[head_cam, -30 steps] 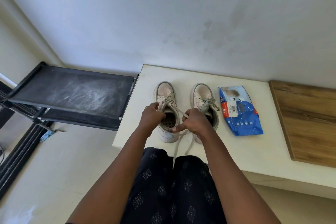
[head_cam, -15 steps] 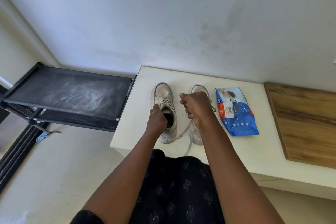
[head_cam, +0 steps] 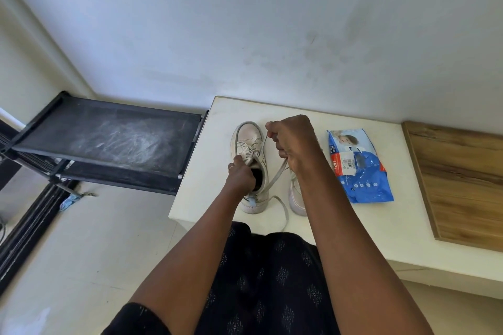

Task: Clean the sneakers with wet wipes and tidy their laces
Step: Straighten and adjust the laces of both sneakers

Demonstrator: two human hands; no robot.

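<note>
At the near edge of the counter [head_cam: 206, 193] the left hand [head_cam: 239, 174] curls its fingers into the opening of the left sneaker [head_cam: 246, 139], gripping its collar. Just beyond and above it, the right hand [head_cam: 294, 141] is fisted round the lace [head_cam: 274, 177], drawn up from the shoe's eyelets, a loose end trailing toward the edge. The right sneaker [head_cam: 296, 198] sits mostly hidden under that forearm, the blue wet wipes pack [head_cam: 359, 168] beside it.
</note>
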